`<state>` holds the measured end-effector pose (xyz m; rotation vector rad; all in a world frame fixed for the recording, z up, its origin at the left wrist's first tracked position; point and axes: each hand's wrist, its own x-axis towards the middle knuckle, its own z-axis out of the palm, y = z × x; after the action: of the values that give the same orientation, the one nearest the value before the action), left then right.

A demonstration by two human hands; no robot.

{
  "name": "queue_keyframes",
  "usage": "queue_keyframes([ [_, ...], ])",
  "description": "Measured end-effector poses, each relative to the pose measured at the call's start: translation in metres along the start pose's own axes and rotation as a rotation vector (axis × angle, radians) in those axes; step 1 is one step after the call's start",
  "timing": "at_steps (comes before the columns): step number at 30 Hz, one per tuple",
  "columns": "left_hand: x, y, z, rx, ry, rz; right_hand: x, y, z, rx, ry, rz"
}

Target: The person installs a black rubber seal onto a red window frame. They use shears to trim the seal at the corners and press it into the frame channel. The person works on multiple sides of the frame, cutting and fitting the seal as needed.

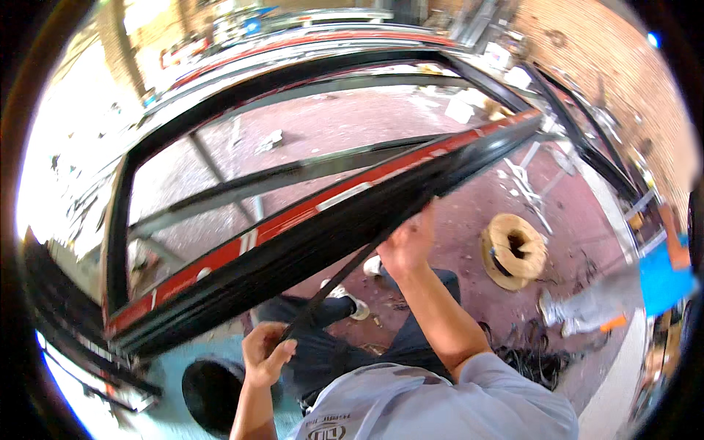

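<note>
A large black rectangular frame (271,253) lies raised in front of me, with red printed film along its near side. A thin black strip (339,277), probably a rubber seal, slants from my left hand up to the frame's near outer face. My left hand (267,353) is closed around the strip's lower part, close to my body. At the frame's near side, my right hand (407,246) is closed at the strip's upper part, its fingertips against the frame and partly hidden. Beyond the right hand, the strip merges with the dark profile.
A wooden spool (515,251) stands on the reddish floor to the right. Tangled black strip (539,359) lies near a person (664,271) in blue at the far right. A black round object (211,394) sits at lower left. Another dark frame (583,139) leans at the right.
</note>
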<state>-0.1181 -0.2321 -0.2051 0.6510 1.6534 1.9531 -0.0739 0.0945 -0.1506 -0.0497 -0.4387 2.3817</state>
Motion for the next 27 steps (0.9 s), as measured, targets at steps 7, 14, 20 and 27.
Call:
queue_keyframes([
  [7, -0.020, 0.005, -0.028, -0.164, -0.043, 0.115, 0.012, 0.025, 0.006, 0.120, -0.095, -0.077],
  [14, -0.040, 0.019, -0.049, -0.404, 0.120, 0.247, 0.033, 0.023, -0.001, 0.114, -0.170, -0.133],
  [20, -0.050, 0.032, -0.061, -0.471, 0.075, 0.274, 0.081, -0.047, -0.056, -0.032, -0.188, -0.013],
  [27, -0.047, 0.023, -0.036, -0.561, 0.105, 0.241, 0.142, -0.135, -0.111, -0.195, -0.213, -0.060],
])
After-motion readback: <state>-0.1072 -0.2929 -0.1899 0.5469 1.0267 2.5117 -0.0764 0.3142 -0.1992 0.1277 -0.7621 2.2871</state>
